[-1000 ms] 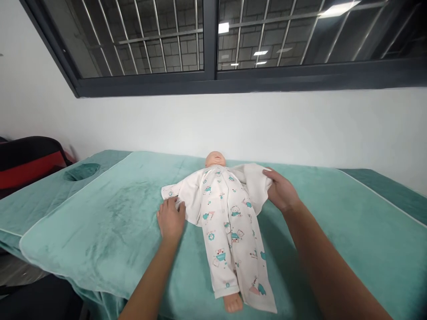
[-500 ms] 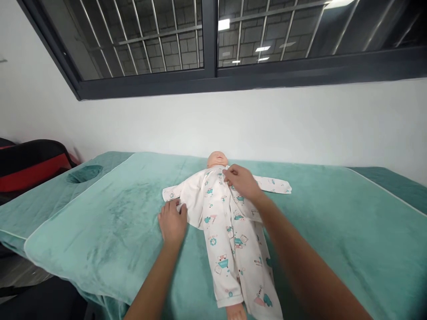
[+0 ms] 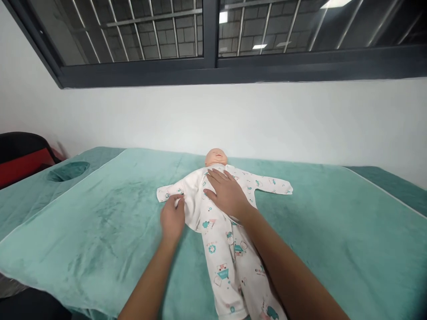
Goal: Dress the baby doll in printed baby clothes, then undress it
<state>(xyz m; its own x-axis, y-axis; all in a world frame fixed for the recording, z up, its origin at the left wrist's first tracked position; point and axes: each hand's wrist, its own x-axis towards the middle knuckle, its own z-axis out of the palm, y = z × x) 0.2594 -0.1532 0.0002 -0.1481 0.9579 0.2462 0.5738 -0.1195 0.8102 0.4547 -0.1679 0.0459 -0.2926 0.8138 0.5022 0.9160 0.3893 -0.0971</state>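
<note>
A baby doll [image 3: 216, 157] lies on its back, head towards the wall, in a white printed baby top [image 3: 191, 204] and matching trousers [image 3: 220, 262]. Both sleeves stretch out sideways. My right hand [image 3: 228, 193] rests flat on the chest of the top, fingers extended. At the sleeve on the left side, my left hand [image 3: 173, 215] has its fingers and thumb pinched on the edge of the top, just under the armpit. The right forearm covers part of the doll's leg on that side.
A green plush cover [image 3: 110, 218] spreads over the bed, with a round hole [image 3: 69, 171] at its left end. A black and red chair [image 3: 25, 162] stands at the far left. Behind the bed are a white wall [image 3: 160, 118] and a dark-framed window [image 3: 210, 62].
My right hand has gone from pinching near the neckline to lying flat on the chest, and the top's right side now lies spread out. The left hand has moved slightly up, closing at the sleeve.
</note>
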